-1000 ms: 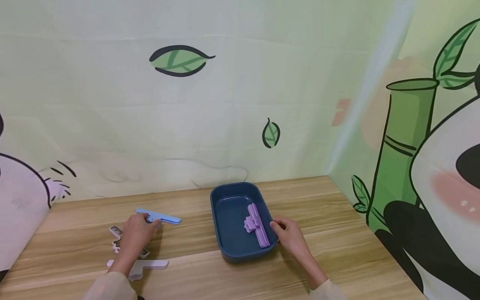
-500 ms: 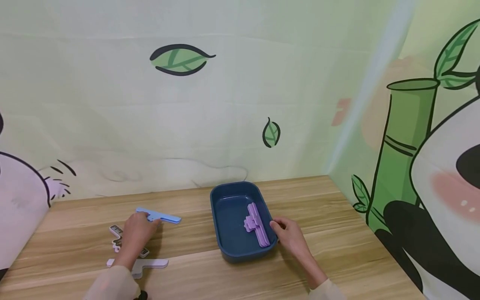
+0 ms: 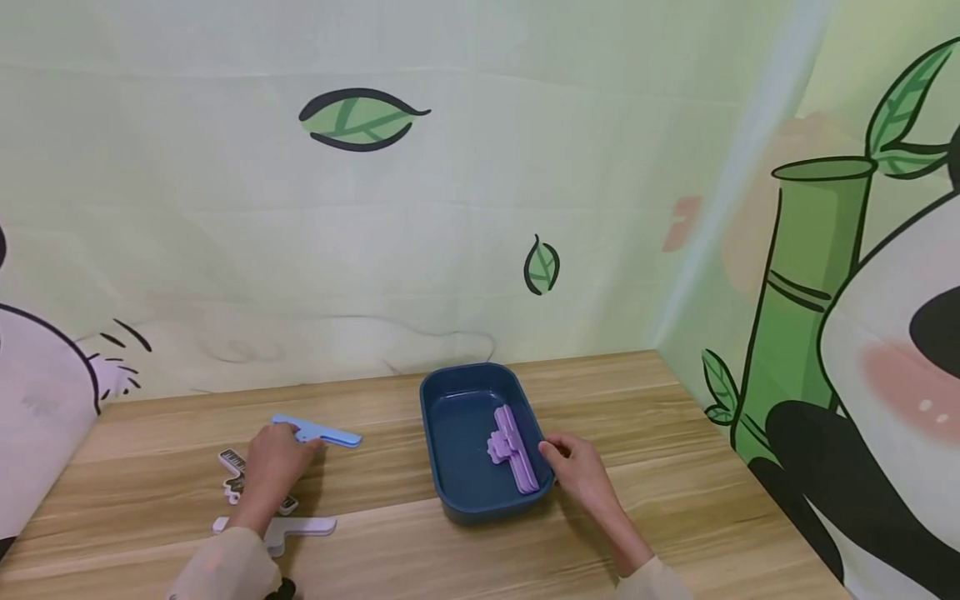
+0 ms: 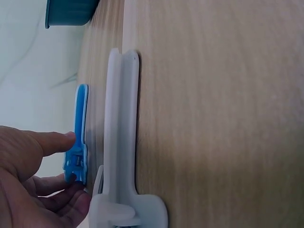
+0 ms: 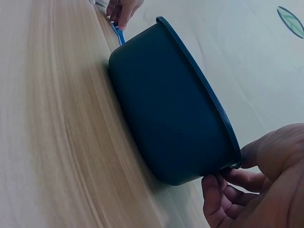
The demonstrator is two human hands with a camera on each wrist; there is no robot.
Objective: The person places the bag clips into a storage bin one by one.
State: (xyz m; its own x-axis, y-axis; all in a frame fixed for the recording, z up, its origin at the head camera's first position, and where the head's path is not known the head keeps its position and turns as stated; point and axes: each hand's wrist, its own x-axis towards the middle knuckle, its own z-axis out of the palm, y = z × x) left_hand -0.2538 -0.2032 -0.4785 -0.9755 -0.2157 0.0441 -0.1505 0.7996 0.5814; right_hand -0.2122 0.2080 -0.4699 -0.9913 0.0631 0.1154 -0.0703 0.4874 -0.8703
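A light blue clip (image 3: 321,433) lies on the wooden table (image 3: 675,467), left of a dark blue tub (image 3: 457,500). My left hand (image 3: 306,447) pinches the clip at its near end; in the left wrist view one finger lies above the blue clip (image 4: 80,137) and the others curl under it. My right hand (image 3: 549,454) grips the tub's right rim, with the thumb on the edge (image 5: 235,159) and the fingers (image 5: 216,190) below against the wall. A purple clip (image 3: 514,450) lies inside the tub on its right side.
A white clip (image 3: 303,527) lies near the table's front left, close to my left wrist, long and flat in the left wrist view (image 4: 121,142). A pale clip with black stripes (image 3: 234,461) sits partly under my left hand. Printed cloth walls stand behind and to the right.
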